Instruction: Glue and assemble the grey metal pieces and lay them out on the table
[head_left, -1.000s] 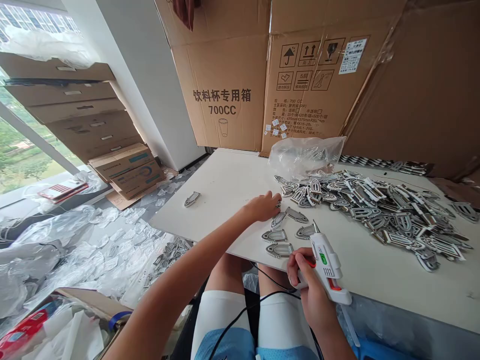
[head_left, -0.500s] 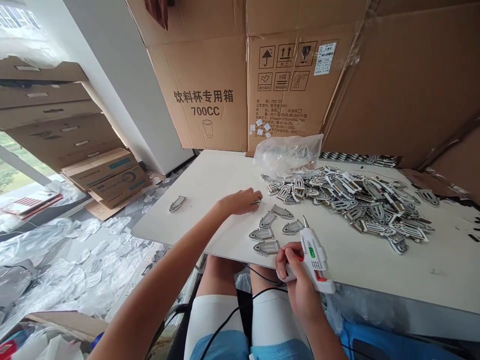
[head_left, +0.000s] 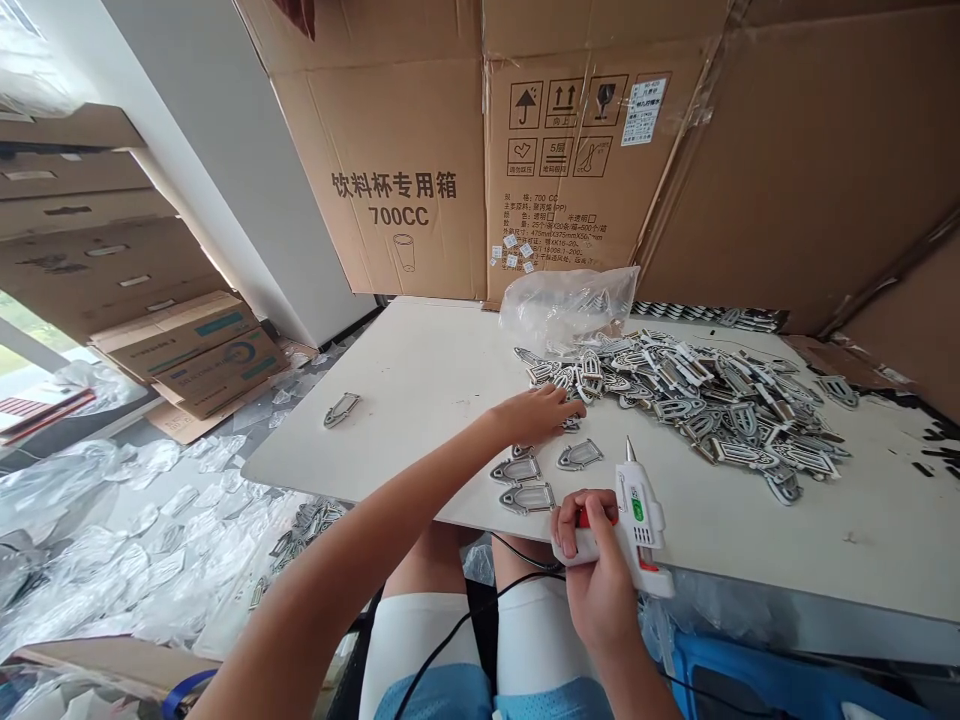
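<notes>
My right hand (head_left: 600,570) is wrapped round the handle of a white glue gun (head_left: 639,520) with a red trigger, its metal nozzle tilted upward over the table's front edge. My left hand (head_left: 538,414) reaches across the table, palm down, fingers stretched out over small grey, arch-shaped frame pieces. One such frame piece (head_left: 571,425) peeks from under its fingertips, and the palm partly covers another. Nearer me lie more loose pieces, among them a grey frame piece (head_left: 527,498) and one beside the nozzle (head_left: 580,455). A big heap of the same pieces (head_left: 705,395) spreads just beyond my left hand.
A clear plastic bag (head_left: 568,305) rests behind the heap on the white table (head_left: 420,360). One lone frame piece (head_left: 342,410) lies at the left. Tall cardboard (head_left: 420,130) walls the back. A black cable (head_left: 457,635) crosses my lap. Plastic bags (head_left: 142,560) cover the floor.
My left hand has moved right, from the bare middle of the table to over the loose pieces near the heap. The glue gun has turned slightly more upright in my right hand.
</notes>
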